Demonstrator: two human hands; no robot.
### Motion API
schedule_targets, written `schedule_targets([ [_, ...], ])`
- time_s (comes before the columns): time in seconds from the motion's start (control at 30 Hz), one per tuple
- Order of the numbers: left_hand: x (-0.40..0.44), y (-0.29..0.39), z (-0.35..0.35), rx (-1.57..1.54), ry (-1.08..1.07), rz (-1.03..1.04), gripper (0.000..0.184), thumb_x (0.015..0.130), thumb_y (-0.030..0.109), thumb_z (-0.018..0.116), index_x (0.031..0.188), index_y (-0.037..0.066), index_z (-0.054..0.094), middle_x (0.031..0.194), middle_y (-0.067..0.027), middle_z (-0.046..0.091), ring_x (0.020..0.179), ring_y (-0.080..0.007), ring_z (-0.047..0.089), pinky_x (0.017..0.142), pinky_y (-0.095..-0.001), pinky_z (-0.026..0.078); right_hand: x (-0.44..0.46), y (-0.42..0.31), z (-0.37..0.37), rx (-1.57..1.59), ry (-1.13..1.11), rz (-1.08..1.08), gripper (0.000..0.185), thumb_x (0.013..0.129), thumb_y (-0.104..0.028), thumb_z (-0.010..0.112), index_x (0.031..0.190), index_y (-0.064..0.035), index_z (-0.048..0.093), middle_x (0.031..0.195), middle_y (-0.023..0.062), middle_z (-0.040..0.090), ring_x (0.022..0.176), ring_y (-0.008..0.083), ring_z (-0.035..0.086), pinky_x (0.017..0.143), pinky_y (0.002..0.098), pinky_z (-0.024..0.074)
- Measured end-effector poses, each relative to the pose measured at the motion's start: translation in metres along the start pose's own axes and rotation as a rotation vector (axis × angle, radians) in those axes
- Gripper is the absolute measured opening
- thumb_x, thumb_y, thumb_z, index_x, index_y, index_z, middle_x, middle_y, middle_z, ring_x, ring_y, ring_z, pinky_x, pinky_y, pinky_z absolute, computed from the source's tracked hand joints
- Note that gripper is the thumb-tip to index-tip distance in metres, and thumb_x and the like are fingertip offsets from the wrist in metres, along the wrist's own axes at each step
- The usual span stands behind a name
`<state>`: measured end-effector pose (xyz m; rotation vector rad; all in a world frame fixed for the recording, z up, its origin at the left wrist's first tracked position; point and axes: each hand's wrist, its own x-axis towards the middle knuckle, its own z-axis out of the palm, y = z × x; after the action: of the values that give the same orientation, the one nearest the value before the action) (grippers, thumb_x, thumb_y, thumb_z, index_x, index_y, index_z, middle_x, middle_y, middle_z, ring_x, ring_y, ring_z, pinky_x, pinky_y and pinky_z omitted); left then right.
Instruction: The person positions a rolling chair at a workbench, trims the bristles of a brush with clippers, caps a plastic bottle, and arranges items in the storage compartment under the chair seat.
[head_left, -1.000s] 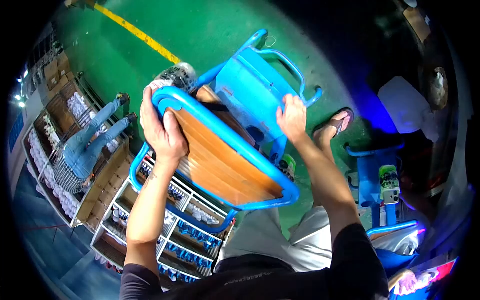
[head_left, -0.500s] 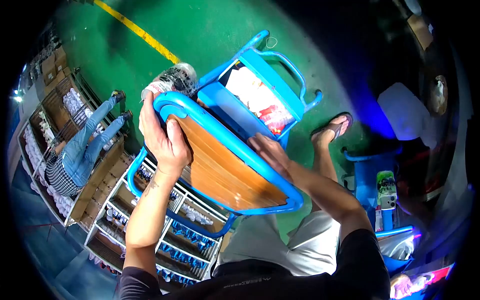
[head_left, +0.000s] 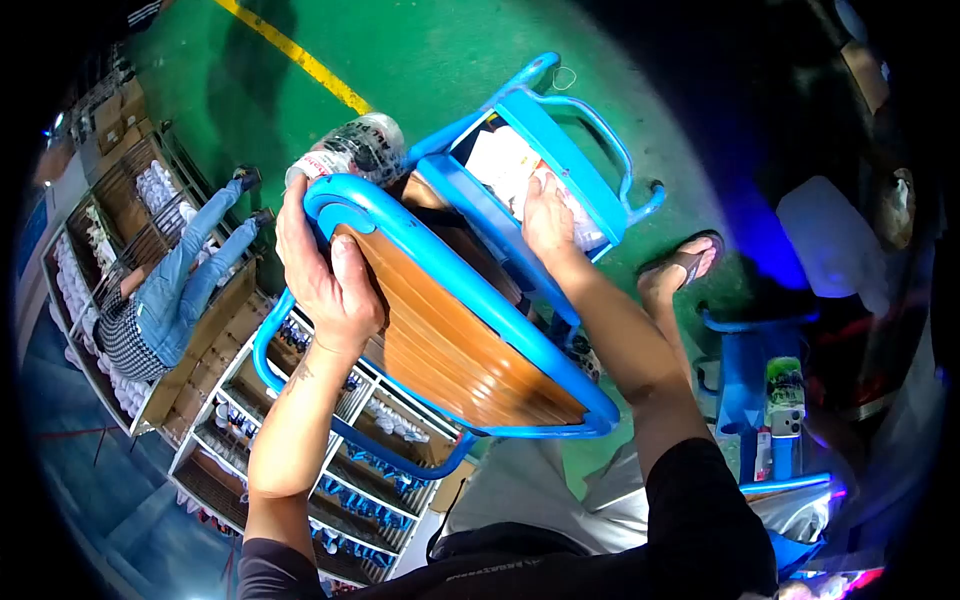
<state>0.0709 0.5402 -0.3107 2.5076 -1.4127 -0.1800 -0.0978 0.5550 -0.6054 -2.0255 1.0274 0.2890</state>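
Note:
My left hand (head_left: 330,270) grips the upper left corner of a tilted wooden seat (head_left: 460,340) with a blue tube frame, its thumb on the wood and its fingers around the edge. Behind that corner stands a clear plastic jar (head_left: 365,150) with printed lettering. Beyond the seat, a blue metal box (head_left: 585,165) between bent blue tubes is open. White and reddish items (head_left: 500,165) lie inside it. My right hand (head_left: 547,215) reaches into the box over these items; what its fingers touch is too small to tell.
Racks (head_left: 370,490) with blue and white parts stand at the lower left. A person in jeans (head_left: 175,290) bends over trays at the left. At the right, a second blue stand (head_left: 745,375) holds a green-labelled container (head_left: 785,380) and a phone (head_left: 787,424). A sandaled foot (head_left: 690,262) rests on the floor.
The blue box has gone from closed to open. My right hand moved from the box's top to its near edge, then into the box. My left hand kept its hold on the seat.

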Motion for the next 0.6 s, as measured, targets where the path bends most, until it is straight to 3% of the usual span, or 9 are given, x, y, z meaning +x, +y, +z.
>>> schedule_targets([
  [0.1, 0.001, -0.001, 0.0, 0.009, 0.0, 0.012, 0.061, 0.099, 0.034, 0.049, 0.143, -0.007, 0.043, 0.132, -0.0251, 0.056, 0.12, -0.0389, 0.054, 0.105, -0.0441, 0.039, 0.017, -0.004, -0.002, -0.016, -0.054, 0.073, 0.057, 0.089, -0.01, 0.059, 0.141, 0.0043, 0.04, 0.131, 0.0269, 0.05, 0.107, 0.0361, 0.065, 0.086, 0.0457, 0.0577],
  [0.13, 0.001, 0.0, 0.0, 0.01, -0.003, 0.013, 0.06, 0.099, 0.034, 0.049, 0.143, -0.007, 0.043, 0.132, -0.0251, 0.056, 0.12, -0.0388, 0.054, 0.105, -0.0439, 0.04, 0.02, -0.004, -0.005, -0.004, -0.253, 0.122, 0.066, 0.089, -0.012, 0.06, 0.148, 0.0026, 0.035, 0.131, 0.0266, 0.052, 0.106, 0.0359, 0.066, 0.085, 0.0447, 0.0579],
  [0.23, -0.001, -0.002, 0.002, 0.009, 0.02, 0.021, 0.06, 0.099, 0.034, 0.049, 0.143, -0.007, 0.044, 0.13, -0.025, 0.056, 0.119, -0.0386, 0.055, 0.105, -0.0437, 0.04, 0.025, -0.007, 0.0, -0.007, -0.275, 0.077, 0.056, 0.091, -0.012, 0.057, 0.144, -0.0016, 0.04, 0.12, 0.0229, 0.06, 0.104, 0.0331, 0.068, 0.084, 0.043, 0.0582],
  [0.33, -0.001, -0.003, 0.001, 0.0, 0.015, 0.009, 0.061, 0.098, 0.034, 0.05, 0.143, -0.007, 0.043, 0.13, -0.0248, 0.056, 0.118, -0.0385, 0.055, 0.104, -0.0436, 0.04, 0.032, -0.005, 0.01, 0.018, -0.339, -0.076, 0.046, 0.091, -0.01, 0.052, 0.137, -0.0039, 0.047, 0.114, 0.0228, 0.065, 0.103, 0.0342, 0.069, 0.08, 0.0438, 0.058],
  [0.43, -0.001, -0.003, 0.002, -0.012, 0.018, 0.01, 0.062, 0.098, 0.035, 0.05, 0.143, -0.007, 0.043, 0.129, -0.0247, 0.057, 0.118, -0.0383, 0.055, 0.104, -0.0434, 0.04, 0.024, 0.003, 0.015, 0.037, -0.239, -0.298, 0.029, 0.092, -0.011, 0.051, 0.119, -0.0061, 0.06, 0.109, 0.0175, 0.067, 0.103, 0.0324, 0.068, 0.083, 0.0436, 0.0572],
  [0.47, -0.001, -0.002, 0.002, -0.023, 0.014, 0.002, 0.062, 0.098, 0.035, 0.05, 0.143, -0.007, 0.044, 0.129, -0.0247, 0.056, 0.118, -0.0383, 0.055, 0.104, -0.0434, 0.04, 0.024, 0.004, 0.015, 0.079, -0.194, -0.34, 0.021, 0.091, -0.012, 0.053, 0.105, -0.0073, 0.067, 0.105, 0.0152, 0.066, 0.101, 0.0324, 0.068, 0.086, 0.0429, 0.0562],
  [0.6, 0.0, -0.003, 0.001, -0.019, 0.013, 0.005, 0.062, 0.098, 0.036, 0.051, 0.142, -0.007, 0.044, 0.13, -0.0247, 0.056, 0.119, -0.0383, 0.055, 0.104, -0.0435, 0.04, 0.025, 0.002, 0.015, 0.011, -0.209, -0.339, 0.019, 0.09, -0.012, 0.053, 0.098, -0.0077, 0.07, 0.101, 0.0143, 0.066, 0.097, 0.0308, 0.068, 0.084, 0.0426, 0.0561],
])
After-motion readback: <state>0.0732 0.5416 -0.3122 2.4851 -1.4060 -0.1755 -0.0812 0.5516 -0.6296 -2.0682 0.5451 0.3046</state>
